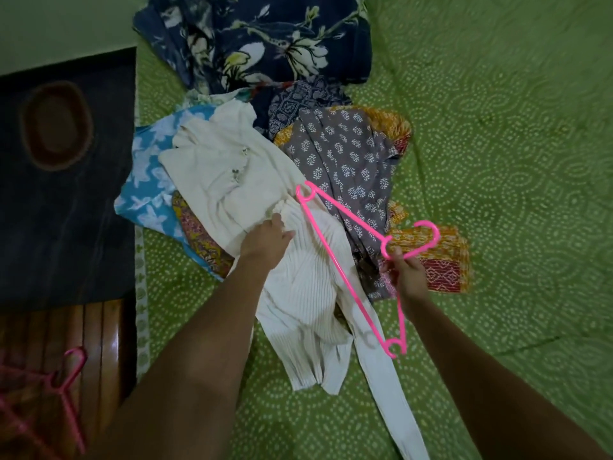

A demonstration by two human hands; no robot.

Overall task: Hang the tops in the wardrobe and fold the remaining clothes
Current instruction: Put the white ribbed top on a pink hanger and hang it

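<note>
A cream ribbed top (298,287) lies on the green bedspread (497,161), on top of a pile of clothes. My left hand (267,239) grips the cream fabric near its middle. My right hand (406,270) holds a bright pink plastic hanger (335,257) by the neck below its hook, and the hanger hovers across the cream top. Beside it lie a grey printed garment (345,161), a blue floral garment (146,180) and an orange patterned cloth (441,257).
A navy floral fabric (265,38) is heaped at the far side of the bed. Left of the bed is a dark floor with an oval mat (56,124). More pink hangers (49,393) lie on the wooden surface at lower left.
</note>
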